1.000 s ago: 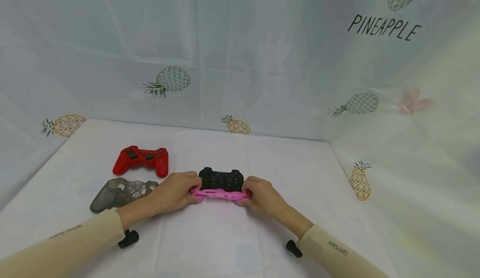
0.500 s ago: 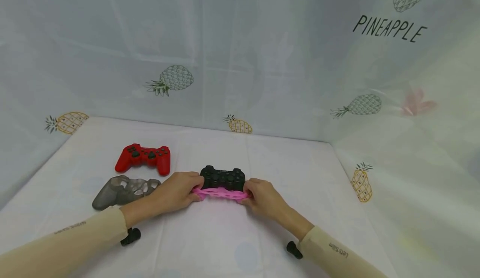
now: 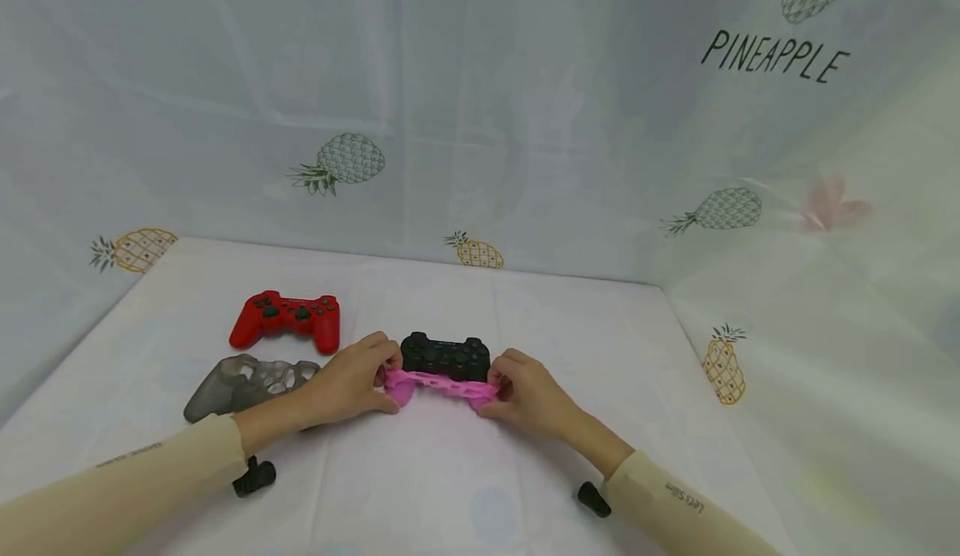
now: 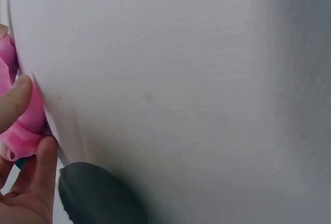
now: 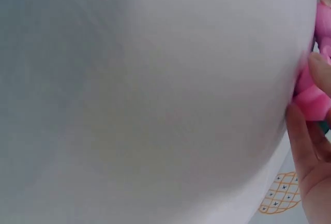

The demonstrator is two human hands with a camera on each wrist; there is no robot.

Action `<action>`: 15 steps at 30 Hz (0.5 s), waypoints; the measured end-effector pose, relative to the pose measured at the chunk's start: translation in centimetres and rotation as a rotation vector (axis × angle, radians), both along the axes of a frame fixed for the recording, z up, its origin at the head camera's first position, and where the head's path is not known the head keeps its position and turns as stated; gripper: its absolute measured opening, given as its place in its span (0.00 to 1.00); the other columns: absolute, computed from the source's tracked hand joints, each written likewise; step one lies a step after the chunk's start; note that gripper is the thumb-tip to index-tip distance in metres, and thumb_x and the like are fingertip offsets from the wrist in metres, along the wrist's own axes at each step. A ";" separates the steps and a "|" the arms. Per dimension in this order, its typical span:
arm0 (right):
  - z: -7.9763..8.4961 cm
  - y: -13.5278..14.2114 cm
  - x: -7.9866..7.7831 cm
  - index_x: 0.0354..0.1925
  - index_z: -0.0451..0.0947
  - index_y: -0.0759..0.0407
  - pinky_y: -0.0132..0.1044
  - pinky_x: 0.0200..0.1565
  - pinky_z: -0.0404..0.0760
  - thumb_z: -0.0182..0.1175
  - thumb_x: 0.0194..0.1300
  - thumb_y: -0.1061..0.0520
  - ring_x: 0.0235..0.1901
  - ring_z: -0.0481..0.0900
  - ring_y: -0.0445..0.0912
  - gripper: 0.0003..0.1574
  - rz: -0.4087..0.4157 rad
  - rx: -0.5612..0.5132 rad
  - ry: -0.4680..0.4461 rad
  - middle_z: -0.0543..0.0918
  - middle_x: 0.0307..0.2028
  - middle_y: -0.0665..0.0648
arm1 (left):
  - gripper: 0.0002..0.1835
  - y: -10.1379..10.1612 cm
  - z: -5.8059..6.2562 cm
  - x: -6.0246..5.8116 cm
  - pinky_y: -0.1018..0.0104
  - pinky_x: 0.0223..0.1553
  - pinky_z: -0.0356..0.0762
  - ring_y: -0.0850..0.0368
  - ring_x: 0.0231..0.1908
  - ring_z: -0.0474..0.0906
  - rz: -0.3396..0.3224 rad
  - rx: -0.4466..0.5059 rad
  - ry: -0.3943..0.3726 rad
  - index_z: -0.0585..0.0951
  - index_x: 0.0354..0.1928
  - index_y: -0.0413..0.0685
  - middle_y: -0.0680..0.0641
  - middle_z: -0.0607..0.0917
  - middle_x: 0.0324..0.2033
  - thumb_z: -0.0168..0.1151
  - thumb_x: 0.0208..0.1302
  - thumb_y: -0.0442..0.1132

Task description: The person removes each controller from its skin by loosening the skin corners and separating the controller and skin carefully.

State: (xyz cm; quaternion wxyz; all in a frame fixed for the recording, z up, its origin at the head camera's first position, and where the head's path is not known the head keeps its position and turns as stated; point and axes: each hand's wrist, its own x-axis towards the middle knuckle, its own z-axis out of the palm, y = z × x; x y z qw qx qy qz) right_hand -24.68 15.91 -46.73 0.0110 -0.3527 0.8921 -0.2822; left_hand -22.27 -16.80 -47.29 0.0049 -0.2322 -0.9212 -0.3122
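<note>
A pink soft controller cover point(image 3: 442, 383) is stretched between my hands in the middle of the table. My left hand point(image 3: 351, 385) pinches its left end, and my right hand point(image 3: 531, 396) pinches its right end. Directly behind the cover's upper strip, a black game controller point(image 3: 450, 358) shows its button face; its lower part is hidden by the pink cover. Pink rounded handle parts show beside both thumbs. In the left wrist view the pink cover point(image 4: 31, 115) lies between thumb and fingers at the left edge. The right wrist view has the pink cover point(image 5: 313, 100) at its right edge.
A red game controller point(image 3: 324, 327) lies at the back left. In front of it, a smoky grey controller cover point(image 3: 225, 385) is partly behind my left forearm. Black wrist-worn pieces point(image 3: 255, 477) hang under both forearms. A pineapple-print curtain point(image 3: 540, 122) closes off the back and sides.
The pink cover's strip has risen a little on the left and now slants. The fingers of my left hand have lifted with it, and more of the pink handles shows. The controllers stay put.
</note>
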 end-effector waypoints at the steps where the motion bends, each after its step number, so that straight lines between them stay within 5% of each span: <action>1: 0.1 0.0 -0.1 0.36 0.75 0.54 0.30 0.39 0.83 0.84 0.55 0.57 0.35 0.80 0.43 0.24 0.003 -0.004 -0.021 0.76 0.36 0.49 | 0.26 -0.1 0.1 0.1 0.69 0.36 0.77 0.60 0.35 0.76 0.001 0.004 -0.013 0.77 0.39 0.57 0.57 0.75 0.36 0.89 0.47 0.40; 7: 0.4 0.1 -0.2 0.37 0.76 0.54 0.32 0.39 0.83 0.83 0.56 0.57 0.34 0.82 0.46 0.23 -0.004 -0.006 -0.095 0.81 0.34 0.52 | 0.24 -0.3 0.6 0.1 0.68 0.38 0.78 0.58 0.37 0.78 -0.016 0.015 -0.055 0.78 0.39 0.57 0.56 0.77 0.36 0.88 0.48 0.39; 15: -0.3 0.2 -0.3 0.38 0.76 0.55 0.37 0.40 0.86 0.84 0.54 0.58 0.34 0.84 0.48 0.24 -0.026 -0.100 -0.048 0.80 0.35 0.53 | 0.22 0.0 0.5 -0.3 0.68 0.34 0.74 0.63 0.32 0.73 -0.035 -0.014 0.020 0.77 0.35 0.58 0.56 0.77 0.30 0.87 0.51 0.40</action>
